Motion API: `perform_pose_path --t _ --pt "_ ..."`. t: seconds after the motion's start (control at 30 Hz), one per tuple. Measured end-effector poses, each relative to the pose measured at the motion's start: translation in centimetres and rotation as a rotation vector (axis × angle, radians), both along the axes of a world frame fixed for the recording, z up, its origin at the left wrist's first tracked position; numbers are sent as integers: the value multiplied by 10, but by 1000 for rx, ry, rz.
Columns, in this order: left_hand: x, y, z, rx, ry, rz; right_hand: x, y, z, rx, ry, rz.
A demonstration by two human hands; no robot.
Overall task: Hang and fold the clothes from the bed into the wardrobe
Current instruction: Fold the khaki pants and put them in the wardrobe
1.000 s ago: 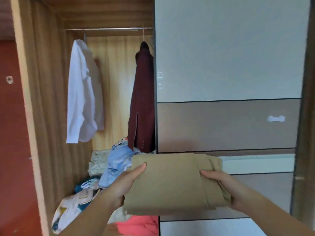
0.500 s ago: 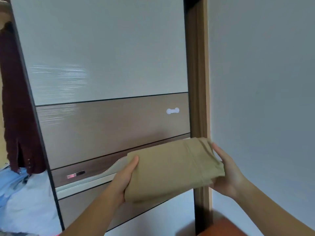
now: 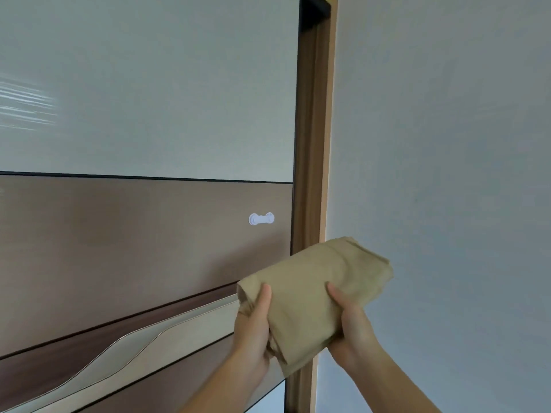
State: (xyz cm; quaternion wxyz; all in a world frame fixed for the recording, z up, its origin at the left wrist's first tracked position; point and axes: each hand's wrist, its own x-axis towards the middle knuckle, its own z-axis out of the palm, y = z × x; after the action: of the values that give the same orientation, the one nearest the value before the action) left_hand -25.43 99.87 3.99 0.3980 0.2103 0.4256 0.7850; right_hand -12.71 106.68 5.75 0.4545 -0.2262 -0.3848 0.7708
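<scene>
Nearest to the camera, both hands held one folded tan garment [image 3: 313, 296] in the air. The left hand [image 3: 252, 329] gripped its near left edge, with the thumb lying on top of the cloth and the fingers hidden below. The right hand [image 3: 351, 326] gripped the near right edge in the same way, thumb on top. The garment was tilted, with its far end higher and pointing to the right.

It looked soft and light, and the layers at the near corner hung a little loose, so I judge it could unfold if it is held by one edge only. A support under the bundle from both sides seems the safest hold.

Farther away stood the wardrobe door [image 3: 143, 251], closed, with a small white handle [image 3: 261, 219]. To the right were the wooden frame [image 3: 316, 144] and the plain wall [image 3: 441, 144].
</scene>
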Motion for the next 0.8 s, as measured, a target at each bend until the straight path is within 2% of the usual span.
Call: perform_pose_path --t 0.23,0.33,0.43,0.47,0.53,0.63,0.67,0.73,0.8 --pt "-36 56 -1 -150 7 -457 13 72 2 -13 -165 -137" --pt "-47 93 -2 -318 162 -547 29 109 -4 5 -230 -131" --pt "-60 129 -5 -598 387 -655 36 149 -13 27 -234 -131" --pt "-63 139 -6 -691 487 -633 36 163 -17 33 -226 -137" --pt "-67 162 -8 -785 627 -463 35 192 -24 53 -213 -133" --pt "-75 202 -9 -707 757 -130 33 232 -34 104 -199 -114" --pt "-75 214 -6 -637 837 -99 31 240 -36 121 -206 -102" --pt "-67 235 -2 -525 842 -272 26 255 -37 135 -220 -44" --pt "-55 252 -2 -486 704 -479 19 266 -37 122 -216 64"
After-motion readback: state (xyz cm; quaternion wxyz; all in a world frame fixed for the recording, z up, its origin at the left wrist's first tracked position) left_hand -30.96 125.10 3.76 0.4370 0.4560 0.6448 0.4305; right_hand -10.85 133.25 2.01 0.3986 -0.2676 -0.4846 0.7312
